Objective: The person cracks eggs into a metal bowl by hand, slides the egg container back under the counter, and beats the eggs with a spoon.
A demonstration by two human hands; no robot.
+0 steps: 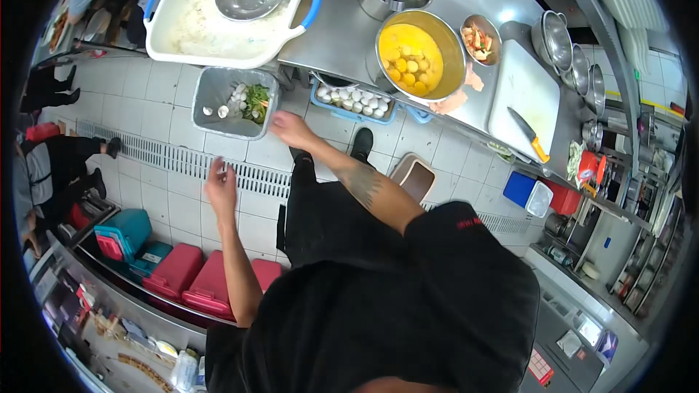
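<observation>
Reaching out with both bare hands, I have my right hand [291, 131] just beside the right edge of the grey plastic bin [200, 125], its fingers slightly bent; whether they pinch anything, I cannot tell. My left hand [221, 188] is nearer me, fingers parted and loosely curled. White shell pieces [223, 111] and green leaves [257, 102] lie inside the bin. At the steel table's [331, 36] near edge stands a round metal pot [458, 65] of yellow yolks [412, 65]; white eggs [357, 100] fill the blue plastic basket [342, 113] below.
</observation>
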